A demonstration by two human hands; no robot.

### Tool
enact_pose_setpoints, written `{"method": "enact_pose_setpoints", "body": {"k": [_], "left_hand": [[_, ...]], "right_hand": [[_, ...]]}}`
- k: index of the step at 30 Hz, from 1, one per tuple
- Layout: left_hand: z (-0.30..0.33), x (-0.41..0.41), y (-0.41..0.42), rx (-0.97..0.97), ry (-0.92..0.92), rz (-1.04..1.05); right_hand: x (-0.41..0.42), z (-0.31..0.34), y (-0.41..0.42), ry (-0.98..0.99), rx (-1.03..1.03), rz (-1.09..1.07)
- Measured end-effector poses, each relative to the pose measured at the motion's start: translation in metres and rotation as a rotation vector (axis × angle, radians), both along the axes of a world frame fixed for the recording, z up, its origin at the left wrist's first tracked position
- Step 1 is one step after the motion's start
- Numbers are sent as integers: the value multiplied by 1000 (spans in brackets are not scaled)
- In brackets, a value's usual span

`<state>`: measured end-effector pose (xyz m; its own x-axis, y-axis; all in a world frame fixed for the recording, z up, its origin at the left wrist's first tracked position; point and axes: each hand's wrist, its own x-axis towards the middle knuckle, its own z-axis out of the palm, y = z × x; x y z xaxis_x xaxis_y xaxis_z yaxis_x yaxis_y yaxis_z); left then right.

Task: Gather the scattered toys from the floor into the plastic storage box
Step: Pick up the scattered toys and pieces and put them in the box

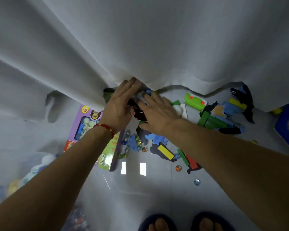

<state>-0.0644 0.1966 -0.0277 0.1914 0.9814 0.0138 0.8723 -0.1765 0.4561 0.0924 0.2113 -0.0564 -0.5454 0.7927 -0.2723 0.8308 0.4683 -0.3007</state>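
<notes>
scattered toys (158, 144) on the floor below a curtain hem; translucent plastic storage box (15, 177) at left

Both arms are reaching forward and down, hands close together.

The left hand (119, 107) is stretching out with its fingers straight and held together, back of the hand facing up, a red cord bracelet (105, 127) circling its wrist. The right hand (158, 112) is lying just beside it, palm down, fingers extended and slightly spread. Both forearms are running in bare from the lower corners, and two bare-toed feet (183, 224) in dark slippers are showing at the bottom edge.
</notes>
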Motion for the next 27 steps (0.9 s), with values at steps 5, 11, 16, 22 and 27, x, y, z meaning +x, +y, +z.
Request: {"method": "enact_pose_setpoints", "body": {"k": [5,11,16,22,27], "left_hand": [[-7,-6,1,20,55,-27],[-21,9,-8,-65,-34,30],[-34,20,-29,-114,8,49],[-43,43,-70,-55,52,-4],[-47,42,-78,-67,98,-4]], "right_hand": [[-11,-19,12,7,17,-36],[9,-35,-21,35,166,-10],[31,-38,-54,22,208,-4],[54,-29,-72,33,357,42],[73,-38,-81,171,462,47]]}}
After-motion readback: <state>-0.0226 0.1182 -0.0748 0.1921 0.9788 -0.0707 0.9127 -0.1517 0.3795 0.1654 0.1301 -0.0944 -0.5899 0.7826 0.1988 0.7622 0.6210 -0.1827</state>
